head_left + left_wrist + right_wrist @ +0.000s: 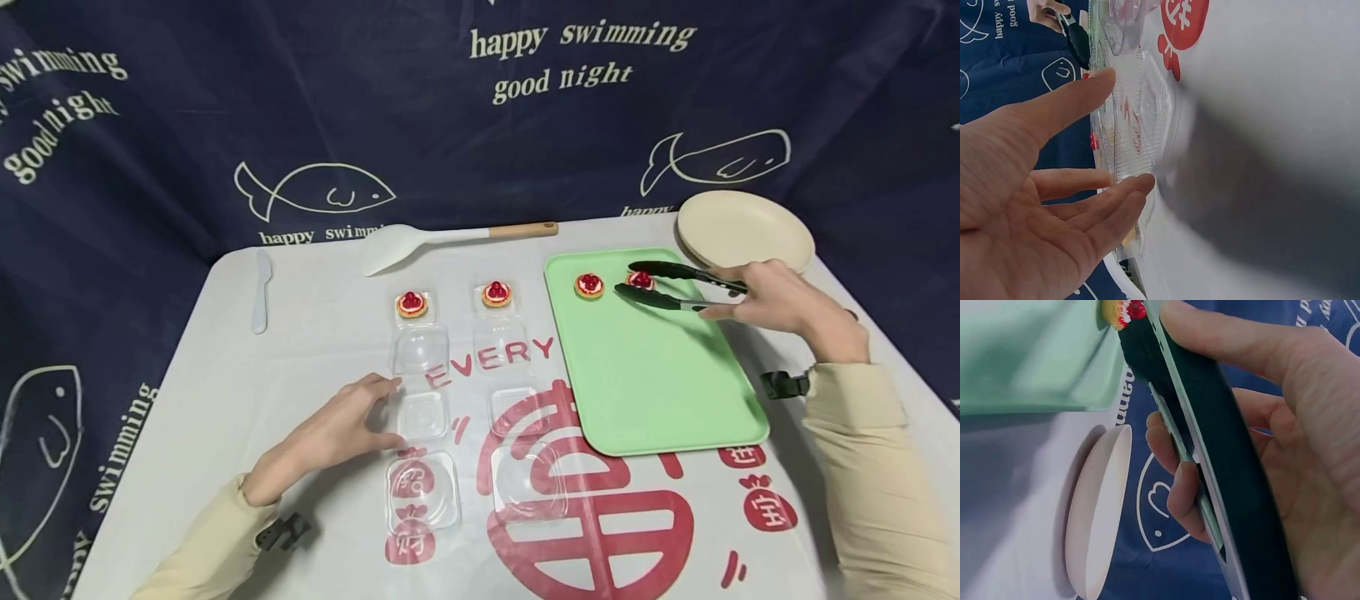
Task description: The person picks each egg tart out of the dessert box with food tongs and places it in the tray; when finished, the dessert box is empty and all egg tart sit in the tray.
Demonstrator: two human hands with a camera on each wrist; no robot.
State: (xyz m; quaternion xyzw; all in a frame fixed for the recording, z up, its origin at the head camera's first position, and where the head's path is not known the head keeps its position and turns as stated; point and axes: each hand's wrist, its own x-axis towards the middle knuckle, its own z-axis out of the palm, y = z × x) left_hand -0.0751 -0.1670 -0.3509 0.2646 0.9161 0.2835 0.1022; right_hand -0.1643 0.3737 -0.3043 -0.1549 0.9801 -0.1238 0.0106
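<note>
My right hand (783, 302) grips black-tipped tongs (671, 271), also seen large in the right wrist view. Their two tips straddle a small red-topped tart (642, 280) on the green tray (660, 383). A second tart (588, 286) lies just left of it on the tray. On the left, my left hand (333, 429) has thumb and fingers spread at the side of an open clear plastic box (422, 415); its fingertips are right at the box's edge. Behind, two more clear boxes each carry a tart (412, 304), the other tart (497, 293) being further right.
Another open clear box (519, 412) stands between the left box and the tray. A white spatula (397, 246) with a wooden handle lies at the back edge, a pale blue knife (260, 292) at the far left. The cream plate (742, 229) sits behind my right hand.
</note>
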